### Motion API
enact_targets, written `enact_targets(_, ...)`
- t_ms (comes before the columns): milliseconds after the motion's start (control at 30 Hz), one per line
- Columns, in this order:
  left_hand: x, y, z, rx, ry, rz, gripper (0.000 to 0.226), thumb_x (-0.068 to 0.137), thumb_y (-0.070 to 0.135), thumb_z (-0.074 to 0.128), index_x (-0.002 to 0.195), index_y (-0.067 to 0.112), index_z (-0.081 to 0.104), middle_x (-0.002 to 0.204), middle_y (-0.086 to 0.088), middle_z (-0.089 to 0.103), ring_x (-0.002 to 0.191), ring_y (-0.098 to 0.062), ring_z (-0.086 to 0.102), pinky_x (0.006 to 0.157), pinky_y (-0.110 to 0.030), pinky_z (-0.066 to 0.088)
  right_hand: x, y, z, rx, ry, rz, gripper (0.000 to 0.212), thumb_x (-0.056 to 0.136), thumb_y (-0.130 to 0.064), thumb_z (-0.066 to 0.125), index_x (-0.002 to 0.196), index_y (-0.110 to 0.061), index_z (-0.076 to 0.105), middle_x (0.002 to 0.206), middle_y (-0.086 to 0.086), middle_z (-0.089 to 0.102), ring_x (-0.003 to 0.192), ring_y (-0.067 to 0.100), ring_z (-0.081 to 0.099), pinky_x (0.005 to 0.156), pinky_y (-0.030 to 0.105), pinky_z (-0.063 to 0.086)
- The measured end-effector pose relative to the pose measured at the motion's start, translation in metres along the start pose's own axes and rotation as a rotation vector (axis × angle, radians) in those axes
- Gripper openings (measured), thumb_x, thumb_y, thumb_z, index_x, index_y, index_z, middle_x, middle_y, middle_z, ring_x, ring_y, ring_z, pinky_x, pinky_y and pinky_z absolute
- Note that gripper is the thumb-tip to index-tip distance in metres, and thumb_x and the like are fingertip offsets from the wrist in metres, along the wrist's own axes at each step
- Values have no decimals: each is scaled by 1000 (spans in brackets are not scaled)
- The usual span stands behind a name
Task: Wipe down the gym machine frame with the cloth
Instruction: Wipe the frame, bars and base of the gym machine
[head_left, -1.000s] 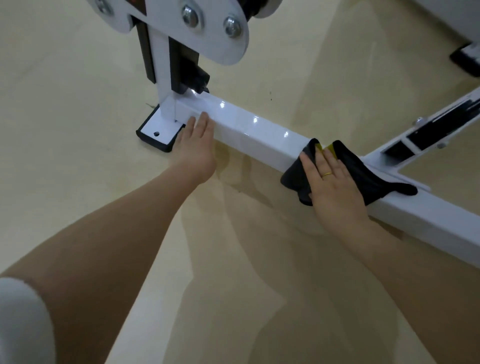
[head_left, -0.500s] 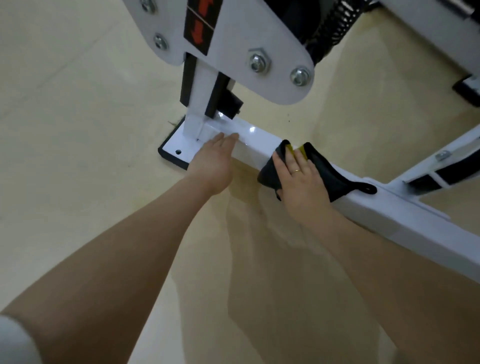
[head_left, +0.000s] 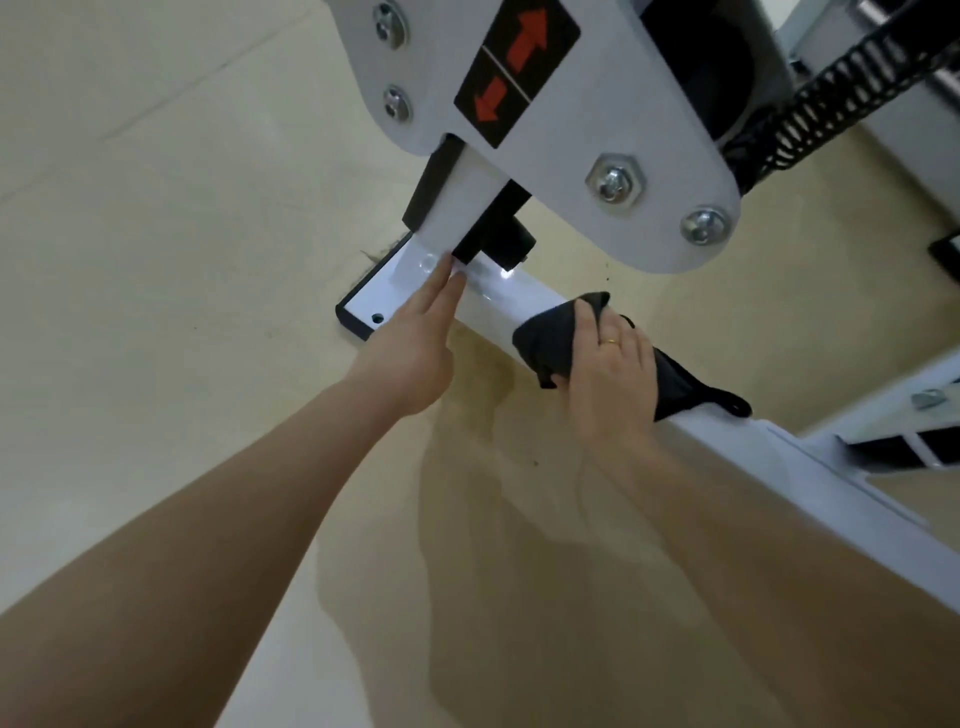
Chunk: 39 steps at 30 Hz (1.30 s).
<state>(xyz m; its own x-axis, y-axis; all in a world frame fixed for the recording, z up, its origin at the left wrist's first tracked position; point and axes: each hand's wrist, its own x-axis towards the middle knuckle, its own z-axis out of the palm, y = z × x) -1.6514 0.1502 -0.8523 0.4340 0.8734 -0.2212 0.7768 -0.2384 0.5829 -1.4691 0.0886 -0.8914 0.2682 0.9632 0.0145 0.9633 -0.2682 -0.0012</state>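
Two bare hands are down on the low white bar (head_left: 498, 301) of the gym machine, which runs along the pale floor (head_left: 156, 260) from a foot plate at the left toward the lower right. The left hand (head_left: 415, 353) lies flat and open, fingers straight and close together, their tips (head_left: 447, 275) touching the bar right where it meets the white upright post (head_left: 462, 208); it holds nothing. The right hand (head_left: 608, 374) presses a black cloth (head_left: 545, 338) onto the top of the bar, palm down, fingers spread lightly over the fabric rather than curled around it. A gold ring (head_left: 609, 341) shows on one finger. The cloth is draped over the bar, one bunched end poking out ahead of the fingers toward the post, the other end trailing out past the wrist with a small loop (head_left: 737, 402) lying on the bar. The two hands are near each other but apart, with a stretch of bare, shiny bar between them.

Above them hangs a white plate (head_left: 597, 104) with bolts (head_left: 615, 179) and a black label (head_left: 514, 67) bearing red arrows. A black coiled spring (head_left: 831, 88) runs off to the upper right. The foot plate (head_left: 384, 296) has a dark rim and a small hole.
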Motion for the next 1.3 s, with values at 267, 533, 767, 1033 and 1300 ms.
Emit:
enact_targets(267,12,-1,20,-94,32,-48,75,86,-5,34,148,31,10,157,5,-8,132,-20,34,93,-38,44,42,-41,2,55,-7,-157,75,90,-24,57,149,-15,12,154,11,23,142,26,20,116,38,11)
enact_targets(533,1,43,63,139,-50,116,72,90,3,35,148,31,2,156,4,-17,144,-20,-12,116,-35,3,-78,104,-3,57,33,123,74,70,1,74,137,-4,42,136,27,45,127,41,43,105,50,33)
enact_targets(767,-24,80,112,241,-50,192,75,86,6,42,149,28,8,157,-5,-12,144,-21,-7,115,-34,-2,-117,146,-11,-76,-66,203,84,65,16,71,140,-2,37,139,31,40,128,42,42,104,49,35)
enact_targets(1033,-27,99,108,340,-71,100,69,91,15,43,148,26,7,157,-7,-10,144,-23,-2,115,-34,5,-68,93,-12,66,-143,-192,73,92,-1,39,150,-20,-2,158,5,-6,145,19,-7,116,32,-3)
enact_targets(1300,-36,116,106,354,-127,-2,77,87,6,40,149,24,-2,156,-6,-14,144,-28,-8,116,-40,4,-156,206,-36,-2,-261,49,75,88,10,41,149,-16,6,157,11,3,145,23,4,115,30,10)
